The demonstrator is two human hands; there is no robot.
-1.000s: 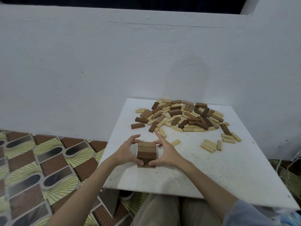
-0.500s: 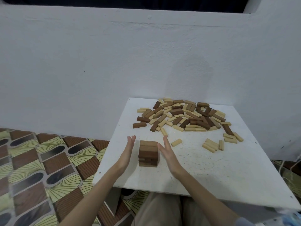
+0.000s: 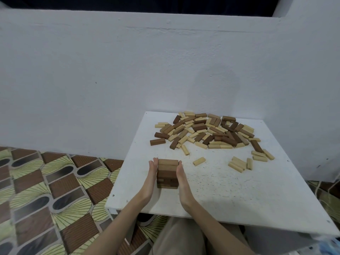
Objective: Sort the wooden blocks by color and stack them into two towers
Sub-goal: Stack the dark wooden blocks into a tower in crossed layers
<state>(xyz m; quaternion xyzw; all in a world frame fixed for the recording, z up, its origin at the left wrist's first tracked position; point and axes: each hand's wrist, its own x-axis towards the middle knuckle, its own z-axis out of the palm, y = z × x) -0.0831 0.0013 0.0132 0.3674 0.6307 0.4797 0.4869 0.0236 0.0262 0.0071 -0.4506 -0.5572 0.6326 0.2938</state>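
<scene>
- The brown block tower (image 3: 167, 173) is squared, smooth wood, standing near the front of the speckled white board (image 3: 239, 190).
- My left hand (image 3: 150, 178) and right hand (image 3: 182, 181) press its sides, fingers straight and together.

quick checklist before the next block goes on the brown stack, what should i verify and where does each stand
1. Brown tower squared up: ok, left hand and right hand press flat on its two sides.
2. Tower holds brown blocks only: ok on the faces that show; far side cannot tell.
3. Top layer level: ok, it looks flat.
4. Hands free to pick: not ok, both are on the tower.
5. Brown blocks left in the mixed pile: ok, many show.
6. Light tower begun: not ok, light blocks lie loose on the white board.
</scene>
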